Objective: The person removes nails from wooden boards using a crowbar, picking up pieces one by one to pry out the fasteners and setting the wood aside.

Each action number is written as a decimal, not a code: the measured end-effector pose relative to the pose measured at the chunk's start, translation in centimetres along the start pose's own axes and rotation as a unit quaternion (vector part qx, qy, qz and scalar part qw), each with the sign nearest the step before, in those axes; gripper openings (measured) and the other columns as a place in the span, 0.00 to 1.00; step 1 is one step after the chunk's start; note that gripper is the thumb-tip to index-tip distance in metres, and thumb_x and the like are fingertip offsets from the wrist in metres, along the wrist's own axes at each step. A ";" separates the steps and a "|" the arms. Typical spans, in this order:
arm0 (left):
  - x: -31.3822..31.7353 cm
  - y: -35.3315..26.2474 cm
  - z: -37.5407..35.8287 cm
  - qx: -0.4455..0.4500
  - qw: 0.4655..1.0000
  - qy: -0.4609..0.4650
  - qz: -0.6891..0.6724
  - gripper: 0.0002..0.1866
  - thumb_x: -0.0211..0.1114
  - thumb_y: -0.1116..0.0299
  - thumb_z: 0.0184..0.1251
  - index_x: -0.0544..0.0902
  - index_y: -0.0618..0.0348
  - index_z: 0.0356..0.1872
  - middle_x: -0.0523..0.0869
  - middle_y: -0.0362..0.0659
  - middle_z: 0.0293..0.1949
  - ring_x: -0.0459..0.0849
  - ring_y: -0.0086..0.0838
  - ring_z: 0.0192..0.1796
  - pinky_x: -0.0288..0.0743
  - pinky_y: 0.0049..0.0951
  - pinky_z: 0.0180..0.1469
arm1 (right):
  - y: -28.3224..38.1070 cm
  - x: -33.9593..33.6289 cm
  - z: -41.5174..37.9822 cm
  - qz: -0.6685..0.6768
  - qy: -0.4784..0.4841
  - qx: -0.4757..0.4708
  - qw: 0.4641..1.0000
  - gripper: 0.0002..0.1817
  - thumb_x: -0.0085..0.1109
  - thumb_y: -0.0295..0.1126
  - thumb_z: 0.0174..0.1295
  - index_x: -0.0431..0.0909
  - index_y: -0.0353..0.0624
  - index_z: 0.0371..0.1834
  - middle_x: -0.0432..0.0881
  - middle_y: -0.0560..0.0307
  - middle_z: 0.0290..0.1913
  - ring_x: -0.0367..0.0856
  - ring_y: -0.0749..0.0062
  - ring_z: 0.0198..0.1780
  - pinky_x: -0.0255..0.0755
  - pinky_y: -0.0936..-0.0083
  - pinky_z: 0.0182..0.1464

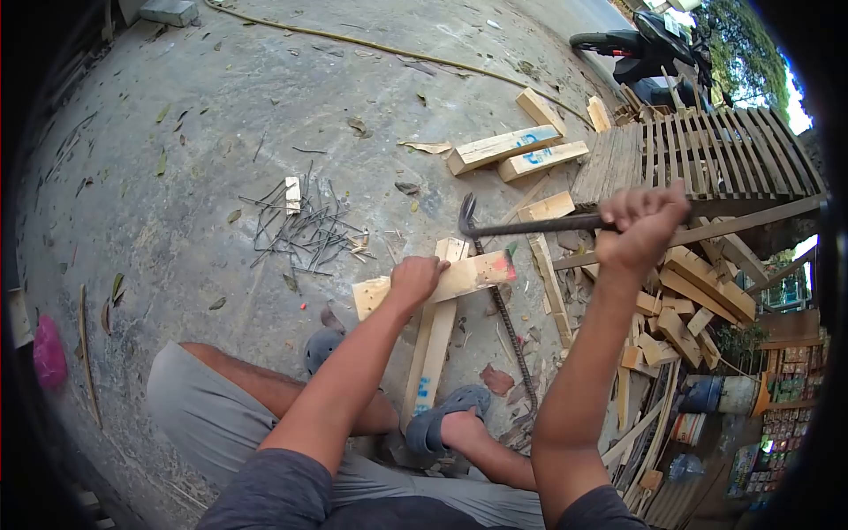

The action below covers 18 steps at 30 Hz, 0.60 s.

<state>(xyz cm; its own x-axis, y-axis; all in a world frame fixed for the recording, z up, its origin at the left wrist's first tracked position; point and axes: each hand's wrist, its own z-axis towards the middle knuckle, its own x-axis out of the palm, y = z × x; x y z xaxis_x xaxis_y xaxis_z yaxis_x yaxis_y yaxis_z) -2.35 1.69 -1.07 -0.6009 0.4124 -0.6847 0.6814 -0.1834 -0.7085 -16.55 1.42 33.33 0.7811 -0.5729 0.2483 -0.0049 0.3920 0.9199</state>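
Observation:
My left hand (415, 281) is closed on a short wooden block (477, 273) with dark nail marks and a pink-red end. The block lies crosswise over a longer wooden beam (431, 349) with blue lettering, between my feet. In my raised right hand (643, 225) is the shaft of a dark crowbar (543, 226). Its hooked end points left, above and beyond the block. A ribbed steel rod (512, 344) runs along the ground to the right of the beam. Left of the block lies a loose pile of nails (300, 234) with a small wood piece in it.
Beyond the block lie several wooden pieces (503, 148), two with blue marks. At right are a heap of wood offcuts (685, 309) and a slatted wooden pallet (707, 155). A motorcycle (649, 49) stands at the far right. A yellowish hose (371, 41) crosses the concrete.

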 end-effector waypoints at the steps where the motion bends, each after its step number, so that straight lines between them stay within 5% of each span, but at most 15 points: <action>1: -0.2 0.5 0.9 0.007 1.000 0.011 -0.009 0.25 0.55 0.46 0.80 0.90 0.56 0.44 0.91 0.55 0.40 0.89 0.53 0.46 0.81 0.53 0.50 | 1.7 -0.2 -0.4 0.015 0.026 -0.024 0.999 0.29 0.53 0.57 0.76 0.56 0.55 0.21 0.54 0.70 0.17 0.53 0.80 0.17 0.54 0.75 0.20; 5: -0.9 0.0 0.9 0.064 0.996 0.043 0.033 0.25 0.54 0.46 0.81 0.90 0.57 0.44 0.91 0.55 0.40 0.89 0.54 0.46 0.80 0.53 0.50 | 3.5 0.9 1.2 -0.061 0.063 -0.005 0.996 0.29 0.54 0.59 0.75 0.56 0.57 0.22 0.52 0.71 0.16 0.54 0.82 0.16 0.55 0.75 0.21; 11: 0.1 -0.3 0.5 0.042 0.999 0.017 0.027 0.24 0.55 0.46 0.80 0.89 0.57 0.43 0.90 0.58 0.37 0.89 0.57 0.45 0.80 0.55 0.48 | -8.0 1.2 4.6 -0.130 0.035 0.163 0.977 0.27 0.61 0.58 0.72 0.61 0.57 0.23 0.57 0.71 0.16 0.57 0.81 0.14 0.56 0.76 0.18; 18: -0.1 -0.4 0.5 0.035 0.999 0.016 0.031 0.24 0.55 0.46 0.80 0.88 0.57 0.44 0.90 0.59 0.37 0.89 0.57 0.45 0.81 0.56 0.48 | -9.9 2.2 7.6 -0.130 0.038 0.149 0.980 0.27 0.63 0.57 0.69 0.61 0.57 0.22 0.57 0.71 0.15 0.56 0.82 0.13 0.55 0.76 0.16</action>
<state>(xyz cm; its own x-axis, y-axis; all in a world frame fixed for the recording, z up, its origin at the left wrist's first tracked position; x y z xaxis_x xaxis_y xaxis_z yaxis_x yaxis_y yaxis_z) -2.79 1.24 -0.75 -0.5444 0.4271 -0.7220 0.6851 -0.2702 -0.6765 -19.51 -9.23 27.07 0.8243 -0.5659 -0.0196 0.0279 0.0061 0.9996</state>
